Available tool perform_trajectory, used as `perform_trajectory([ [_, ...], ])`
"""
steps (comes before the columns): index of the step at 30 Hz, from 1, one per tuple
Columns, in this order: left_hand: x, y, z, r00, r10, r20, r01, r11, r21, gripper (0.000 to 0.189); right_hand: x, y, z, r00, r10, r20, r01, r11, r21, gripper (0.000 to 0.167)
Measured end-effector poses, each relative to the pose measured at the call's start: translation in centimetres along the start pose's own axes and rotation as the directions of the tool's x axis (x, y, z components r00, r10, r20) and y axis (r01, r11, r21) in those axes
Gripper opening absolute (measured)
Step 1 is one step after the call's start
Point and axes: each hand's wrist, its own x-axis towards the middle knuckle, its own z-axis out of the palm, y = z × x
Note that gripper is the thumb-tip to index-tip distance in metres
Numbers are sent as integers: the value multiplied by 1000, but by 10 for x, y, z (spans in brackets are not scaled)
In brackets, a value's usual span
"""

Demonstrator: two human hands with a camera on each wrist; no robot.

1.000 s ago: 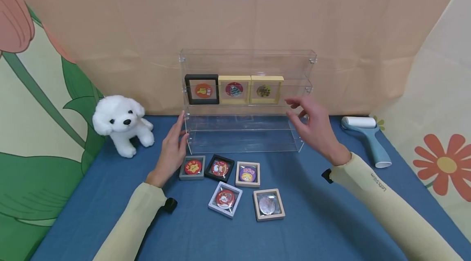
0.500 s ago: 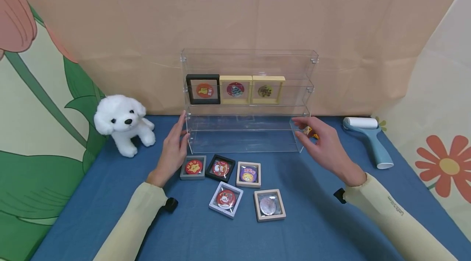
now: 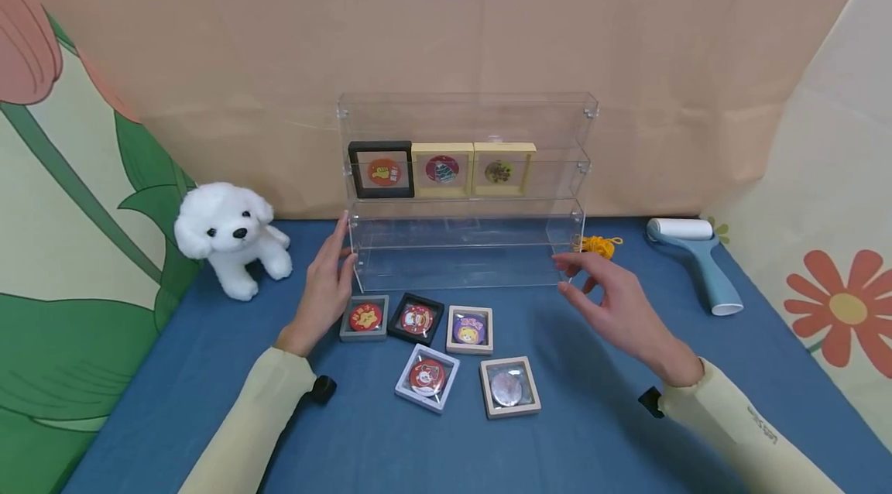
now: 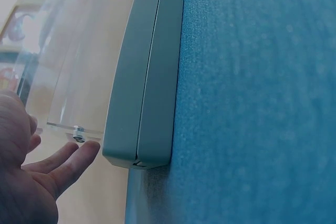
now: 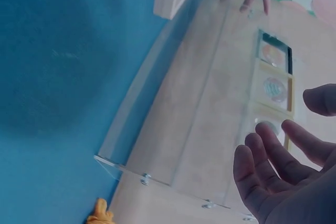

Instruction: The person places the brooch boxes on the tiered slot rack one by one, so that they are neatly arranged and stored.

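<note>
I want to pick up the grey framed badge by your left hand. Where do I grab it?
Probably from above, grip on two opposite outer edges of the grey-framed badge case. It lies flat on the blue cloth, beside the black-framed case; its left edge, near the left hand, looks clearest.

So up close, the thing filling most of the shot is a grey frame (image 4: 144,82) seen edge-on, lying flat on the blue surface (image 4: 252,98), with a seam running down its side. My left hand (image 4: 31,182) sits in the bottom corner, fingers (image 4: 73,158) loosely stretched out, tips just beside the frame's corner. Right above them is the edge of the clear acrylic case (image 4: 68,77), with a small screw at its lower corner.
</note>
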Motion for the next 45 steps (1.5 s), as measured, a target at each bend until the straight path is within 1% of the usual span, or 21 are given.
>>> perform_trajectory([
  [8,0,2,0,1000,-4,5,4,1000,-2,80,-17,-1,8,997,40,65,-40,999,-8,40],
  [14,0,3,0,1000,-9,8,9,1000,-3,82,-26,-1,16,994,35,100,-33,999,-18,40],
  [17,0,3,0,1000,-14,9,14,1000,-5,82,-30,0,20,992,27,126,-27,1000,1,40],
  [26,0,2,0,1000,-13,4,13,1000,-3,81,-45,5,35,976,28,215,-42,997,63,38],
  [30,0,2,0,1000,-18,5,18,1000,-4,81,-49,4,39,964,54,260,-74,995,68,40],
  [34,1,2,0,1000,-22,6,22,1000,-3,80,-51,3,41,948,87,306,-107,993,49,41],
  [41,1,1,0,1000,-24,9,24,1000,-8,80,-56,3,44,917,91,388,-106,994,18,47],
  [45,1,0,1,1000,-29,10,29,1000,-9,82,-58,3,45,907,89,412,-108,994,24,51],
])
